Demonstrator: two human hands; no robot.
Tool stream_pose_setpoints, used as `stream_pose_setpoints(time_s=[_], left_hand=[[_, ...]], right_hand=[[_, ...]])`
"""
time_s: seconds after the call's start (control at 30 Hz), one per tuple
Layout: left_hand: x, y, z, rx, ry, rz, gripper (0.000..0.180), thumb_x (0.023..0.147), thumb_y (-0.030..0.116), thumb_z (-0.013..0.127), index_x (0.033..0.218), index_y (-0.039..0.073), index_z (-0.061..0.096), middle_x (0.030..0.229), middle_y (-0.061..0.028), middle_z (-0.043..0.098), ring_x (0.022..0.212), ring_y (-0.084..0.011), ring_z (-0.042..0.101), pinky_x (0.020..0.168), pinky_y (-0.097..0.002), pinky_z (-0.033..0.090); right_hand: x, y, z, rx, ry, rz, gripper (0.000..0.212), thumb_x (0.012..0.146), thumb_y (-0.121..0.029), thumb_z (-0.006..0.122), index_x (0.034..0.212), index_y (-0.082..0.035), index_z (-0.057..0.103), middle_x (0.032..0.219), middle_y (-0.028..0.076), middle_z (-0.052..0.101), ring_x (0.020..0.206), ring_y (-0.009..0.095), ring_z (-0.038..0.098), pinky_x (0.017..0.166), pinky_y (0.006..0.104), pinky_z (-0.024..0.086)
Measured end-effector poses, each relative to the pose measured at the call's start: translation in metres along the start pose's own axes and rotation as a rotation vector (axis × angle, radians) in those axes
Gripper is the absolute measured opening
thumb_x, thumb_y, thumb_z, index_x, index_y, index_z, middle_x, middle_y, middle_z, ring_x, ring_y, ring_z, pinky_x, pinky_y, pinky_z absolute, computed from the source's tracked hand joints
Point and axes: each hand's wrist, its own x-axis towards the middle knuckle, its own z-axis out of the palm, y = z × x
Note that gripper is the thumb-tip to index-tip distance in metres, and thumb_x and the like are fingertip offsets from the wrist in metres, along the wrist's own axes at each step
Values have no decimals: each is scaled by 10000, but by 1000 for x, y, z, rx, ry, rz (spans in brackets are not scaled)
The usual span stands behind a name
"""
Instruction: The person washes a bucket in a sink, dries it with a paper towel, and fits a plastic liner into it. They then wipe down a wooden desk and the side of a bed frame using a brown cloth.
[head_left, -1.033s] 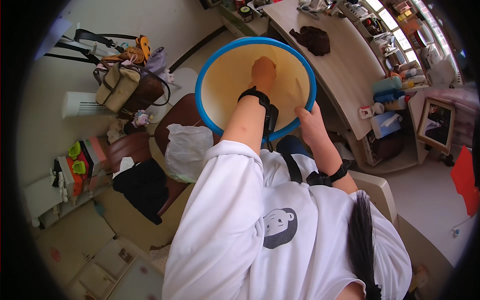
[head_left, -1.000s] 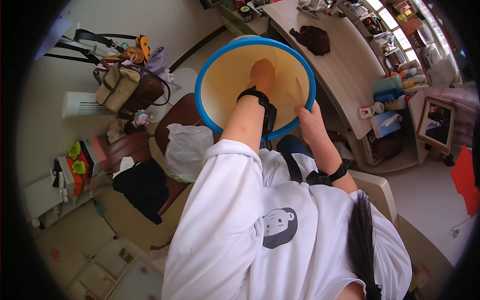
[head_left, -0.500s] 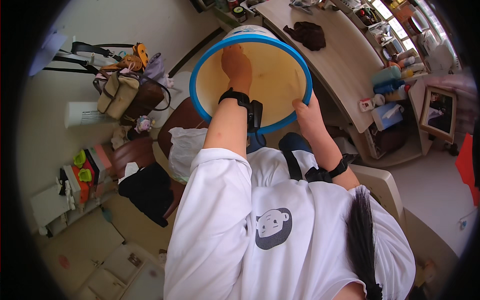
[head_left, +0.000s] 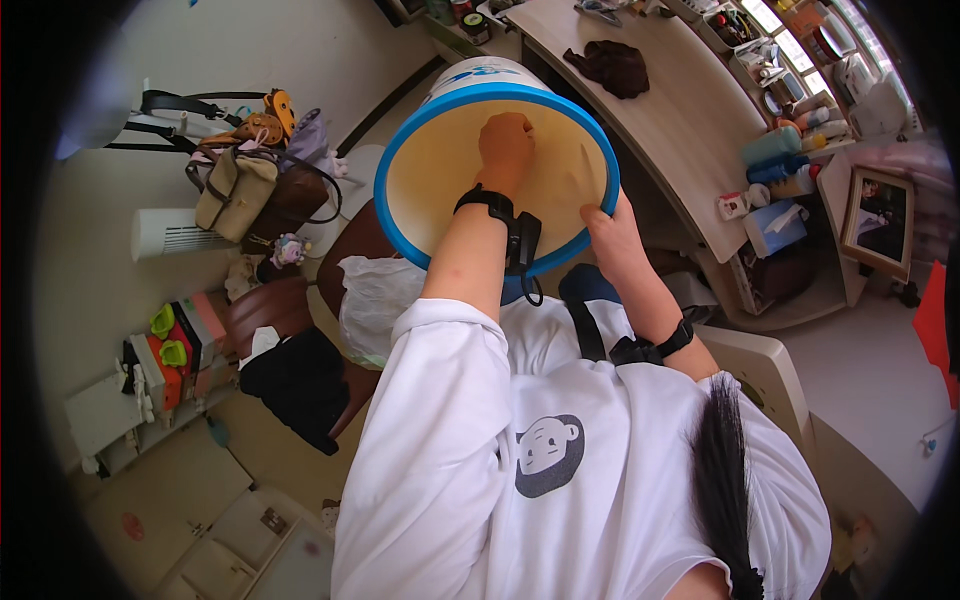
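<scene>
My right grip (head_left: 617, 235) has the bucket (head_left: 415, 165) by its blue rim (head_left: 612, 165); left grip (head_left: 507, 143) looks curled inside, can't tell on what. Bucket's tilted near the table (head_left: 685, 130). Probably light, stiff, slick inside; I'd trust the rim.

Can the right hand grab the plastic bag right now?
Probably not: the right hand is holding the bucket rim, and the left forearm is between it and the plastic bag.

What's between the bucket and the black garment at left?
Head view: between bucket and garment, a pale plastic bag, then part of a brown chair.
</scene>
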Motion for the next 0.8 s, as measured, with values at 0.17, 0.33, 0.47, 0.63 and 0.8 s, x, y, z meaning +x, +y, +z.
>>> stream_pose_setpoints(time_s=[0.17,0.33,0.47,0.63,0.8], left_hand=[[10,9,-11,-13,180,-107,187,772,149,686,929,63,738,921,-144,707,872,-323,674,804,-409,528],[4,-17,-4,100,37,67,202,776,168,680,925,44,739,853,-160,701,847,-341,669,771,-416,533],[7,4,1,-192,198,-134,210,753,179,713,901,34,745,834,-135,722,787,-284,695,737,-371,542],[35,-20,-8,-687,688,-421,135,751,101,694,848,15,729,771,-129,715,685,-249,692,658,-350,536],[37,-5,-9,-677,625,-401,127,773,109,692,839,3,716,755,-120,704,659,-256,678,604,-382,517]], right_hand=[[0,-1,-1,-17,30,-54,658,774,89,395,1417,-48,409,1225,107,546,1130,178,497,971,268,385],[-1,0,6,3,1,-49,672,770,98,390,1425,-52,404,1246,104,537,1153,188,493,981,271,383],[5,7,-6,16,49,-81,633,778,79,406,1398,-45,427,1222,98,546,1121,193,510,962,276,393],[9,17,-4,241,42,93,580,783,63,428,1354,-25,463,1164,87,565,1049,179,532,903,275,419],[5,20,-9,145,-3,71,459,808,23,458,1265,4,494,1084,111,606,908,218,631,678,337,550]])
